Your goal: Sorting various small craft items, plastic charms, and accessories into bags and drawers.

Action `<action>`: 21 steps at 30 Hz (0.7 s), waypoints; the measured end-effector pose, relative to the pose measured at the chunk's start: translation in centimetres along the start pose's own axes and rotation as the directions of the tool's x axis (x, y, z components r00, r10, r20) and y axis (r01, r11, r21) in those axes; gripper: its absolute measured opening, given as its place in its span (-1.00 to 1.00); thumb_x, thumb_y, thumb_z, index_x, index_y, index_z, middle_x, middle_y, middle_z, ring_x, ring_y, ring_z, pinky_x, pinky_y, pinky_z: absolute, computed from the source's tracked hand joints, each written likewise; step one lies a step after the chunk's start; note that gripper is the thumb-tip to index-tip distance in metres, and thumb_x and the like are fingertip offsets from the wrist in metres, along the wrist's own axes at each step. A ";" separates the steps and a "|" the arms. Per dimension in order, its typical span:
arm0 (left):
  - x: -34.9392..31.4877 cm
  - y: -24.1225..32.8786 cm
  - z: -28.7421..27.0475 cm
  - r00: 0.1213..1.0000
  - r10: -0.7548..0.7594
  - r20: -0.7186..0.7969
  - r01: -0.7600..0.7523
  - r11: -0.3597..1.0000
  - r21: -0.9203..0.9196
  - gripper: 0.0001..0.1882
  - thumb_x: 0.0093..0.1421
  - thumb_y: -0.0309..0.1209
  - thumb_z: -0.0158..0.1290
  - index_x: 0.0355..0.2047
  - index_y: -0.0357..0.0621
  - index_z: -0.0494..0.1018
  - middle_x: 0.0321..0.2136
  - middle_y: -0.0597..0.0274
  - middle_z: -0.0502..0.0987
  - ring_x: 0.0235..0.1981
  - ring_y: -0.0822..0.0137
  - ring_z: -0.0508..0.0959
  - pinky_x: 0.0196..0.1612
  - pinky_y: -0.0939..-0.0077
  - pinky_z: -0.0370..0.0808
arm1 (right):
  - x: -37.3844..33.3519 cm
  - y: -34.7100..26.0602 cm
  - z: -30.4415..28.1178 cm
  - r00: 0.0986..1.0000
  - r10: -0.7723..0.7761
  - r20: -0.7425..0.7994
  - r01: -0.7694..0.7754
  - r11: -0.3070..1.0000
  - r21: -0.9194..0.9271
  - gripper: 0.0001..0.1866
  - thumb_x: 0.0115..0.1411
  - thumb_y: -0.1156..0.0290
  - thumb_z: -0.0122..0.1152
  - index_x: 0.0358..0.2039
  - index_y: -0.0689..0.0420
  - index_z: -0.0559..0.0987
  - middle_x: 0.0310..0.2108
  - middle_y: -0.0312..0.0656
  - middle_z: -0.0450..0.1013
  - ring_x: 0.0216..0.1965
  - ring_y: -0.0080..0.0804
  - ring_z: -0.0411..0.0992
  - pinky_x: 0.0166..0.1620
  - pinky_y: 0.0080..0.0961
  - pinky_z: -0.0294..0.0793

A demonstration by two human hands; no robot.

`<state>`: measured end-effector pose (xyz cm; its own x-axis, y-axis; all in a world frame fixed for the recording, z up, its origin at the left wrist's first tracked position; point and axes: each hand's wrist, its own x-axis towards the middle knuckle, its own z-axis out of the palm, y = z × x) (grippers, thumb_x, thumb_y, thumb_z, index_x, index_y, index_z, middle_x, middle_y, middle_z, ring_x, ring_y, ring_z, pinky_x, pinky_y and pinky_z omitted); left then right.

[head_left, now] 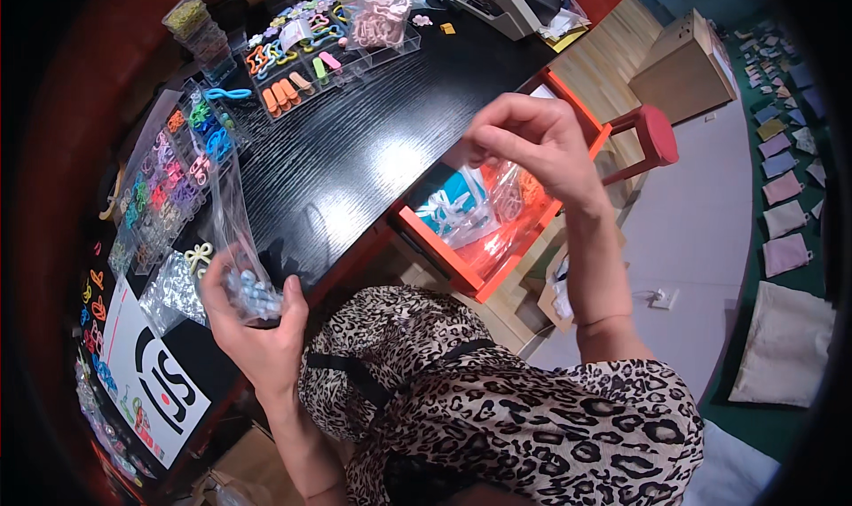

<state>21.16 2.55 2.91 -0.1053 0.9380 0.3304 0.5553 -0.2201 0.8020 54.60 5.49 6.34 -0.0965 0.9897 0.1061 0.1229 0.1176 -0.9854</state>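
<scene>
My left hand is at the table's near left edge, its fingers and thumb curled round a clear plastic bag with light blue beads gathered in its lower end. The bag's long upper part stretches away over the tabletop. My right hand is raised above an open orange drawer, fingertips and thumb bent together. What they pinch, if anything, I cannot make out. Inside the drawer, white strip-like pieces and a bag of orange-brown items lie in clear plastic.
A compartment tray of colourful clips and another of rubbery loops stand on the black table. Stacked clear boxes rise at the back left. A white printed sheet lies left. A red stool stands beyond the drawer.
</scene>
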 end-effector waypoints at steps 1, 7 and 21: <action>0.5 0.1 0.5 1.000 -0.005 0.010 0.005 1.000 -0.002 -0.35 -0.09 -0.52 0.33 0.06 -0.28 0.38 -0.17 0.15 0.45 -0.17 0.29 0.47 -0.01 0.42 0.40 | -0.6 0.8 -2.4 0.999 0.005 0.054 0.005 0.981 -0.195 -0.84 0.28 0.46 0.23 -0.24 0.31 0.63 -0.39 -0.23 0.57 -0.34 -0.58 0.53 -0.22 -0.58 0.53; 1.6 0.1 2.4 0.990 0.139 0.010 -0.139 0.981 0.135 -0.37 -0.08 -0.50 0.35 0.04 -0.29 0.41 -0.17 0.11 0.46 -0.14 0.20 0.48 0.01 0.36 0.39 | -3.7 6.4 -6.8 0.982 0.148 0.118 0.016 0.557 -0.830 -0.82 0.19 0.52 0.24 -0.20 0.24 0.65 -0.30 -0.16 0.60 -0.22 -0.25 0.54 -0.11 -0.38 0.51; 0.8 -1.7 2.8 0.988 0.147 -0.037 -0.142 0.982 0.122 -0.47 0.04 -0.51 0.33 0.05 -0.26 0.46 -0.12 0.17 0.49 -0.12 0.33 0.49 -0.03 0.47 0.44 | -3.5 9.2 -11.5 0.917 0.340 -0.211 -0.366 0.500 -0.784 -0.80 0.24 0.52 0.14 -0.17 0.34 0.56 -0.29 0.00 0.57 -0.33 -0.17 0.55 -0.20 -0.28 0.53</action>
<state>22.40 4.43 0.40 -0.0531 0.8848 0.4629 0.6607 -0.3164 0.6807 67.39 4.02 -1.53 0.1621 0.9643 -0.2093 0.8717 -0.2393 -0.4277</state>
